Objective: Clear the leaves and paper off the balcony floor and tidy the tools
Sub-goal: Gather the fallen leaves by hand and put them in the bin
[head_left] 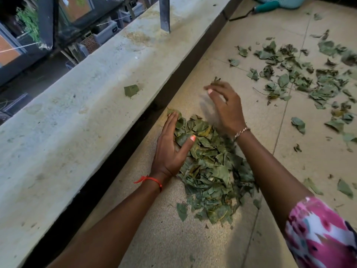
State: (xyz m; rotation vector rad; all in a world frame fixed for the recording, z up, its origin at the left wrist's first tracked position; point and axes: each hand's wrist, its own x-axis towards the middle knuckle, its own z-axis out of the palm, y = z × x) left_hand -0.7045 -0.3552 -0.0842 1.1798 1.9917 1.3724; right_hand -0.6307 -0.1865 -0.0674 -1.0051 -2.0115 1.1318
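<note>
While the flat left hand [170,147] guards the leaf pile [210,167], the unclenched right hand [226,105] should next rake the scattered leaves [301,82] in.

Before us a leaf pile [208,171] lies on the floor [251,120], the ledge [77,117] to its left, scattered leaves [301,78] right, a hand tool [264,7] beyond.
</note>
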